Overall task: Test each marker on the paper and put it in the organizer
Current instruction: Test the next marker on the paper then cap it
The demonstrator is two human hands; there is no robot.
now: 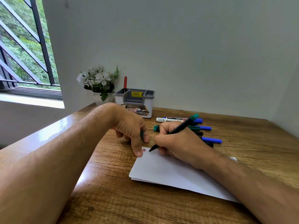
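The right hand (179,143) holds a tight grip low on the green marker (174,131), light, stiff and slick, tip touching the paper (169,172) just below, while the left hand (131,126) pinches its cap (141,134)

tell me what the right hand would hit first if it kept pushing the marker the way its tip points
The right hand aims the marker tip down and left at the paper, so the paper comes first. Farther along lie the small red scribble and the left hand thumb, though depth is unclear.
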